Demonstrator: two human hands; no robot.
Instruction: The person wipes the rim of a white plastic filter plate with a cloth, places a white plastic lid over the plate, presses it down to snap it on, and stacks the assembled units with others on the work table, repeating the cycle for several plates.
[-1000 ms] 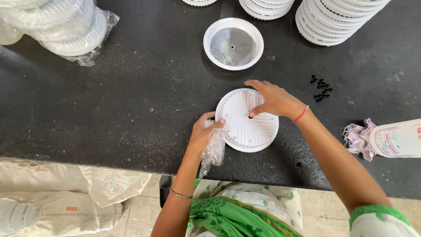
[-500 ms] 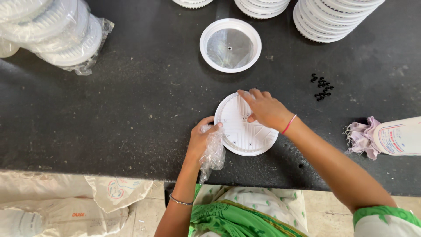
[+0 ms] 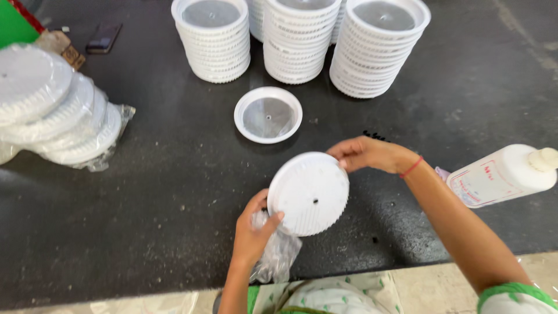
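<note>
White ribbed disc (image 3: 309, 193) held up off the dark table (image 3: 145, 192), tilted, pinched between both hands. Left hand (image 3: 254, 228) grips its lower-left edge, thumb over the rim, with a crumpled clear plastic bag (image 3: 278, 256) bunched under that palm, probably clamped too. Right hand (image 3: 369, 154) pinches the upper-right rim with fingertips. Half a second ago the disc lay flat on the table, right hand pressing on top; now it's lifted and turned. White dish (image 3: 268, 114) sits beyond, white bottle (image 3: 504, 174) lying at right.
</note>
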